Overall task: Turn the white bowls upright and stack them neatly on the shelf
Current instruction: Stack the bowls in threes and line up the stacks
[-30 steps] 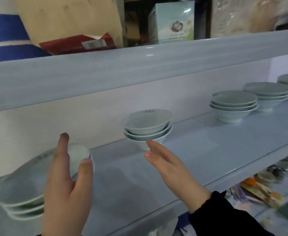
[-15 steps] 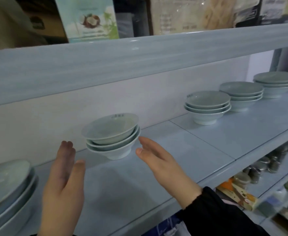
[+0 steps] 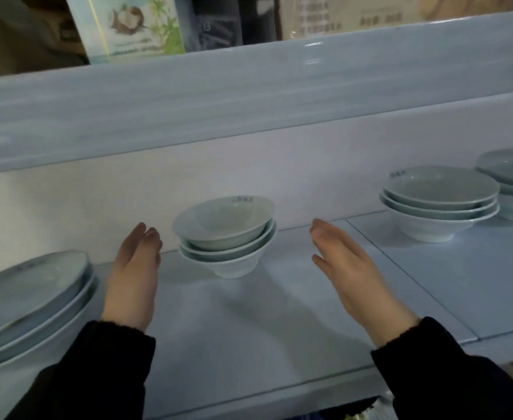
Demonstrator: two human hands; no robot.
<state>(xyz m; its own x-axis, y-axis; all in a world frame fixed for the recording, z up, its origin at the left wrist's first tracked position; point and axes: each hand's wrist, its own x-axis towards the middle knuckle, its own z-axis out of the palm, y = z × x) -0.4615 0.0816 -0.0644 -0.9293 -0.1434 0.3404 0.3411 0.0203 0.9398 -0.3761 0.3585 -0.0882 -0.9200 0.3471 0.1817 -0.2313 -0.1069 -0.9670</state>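
Head view showed the left stack (image 3: 28,298) of white bowls at eight o'clock on the shelf (image 3: 279,344). The left hand (image 3: 134,277), flat-fingered and empty, stood at nine o'clock of the middle stack (image 3: 226,234), just beside it. The right hand (image 3: 352,274), equally flat and empty, stood apart at three o'clock. They seemingly flanked it to square its upright bowls. The right stack (image 3: 437,201) and the far stack (image 3: 512,180) sat toward two o'clock.

Your left stack (image 3: 31,292) is blurry and runs off the left edge. The far-right stack (image 3: 512,177) gets clipped too, and the rim lettering (image 3: 243,199) is too tiny to read.
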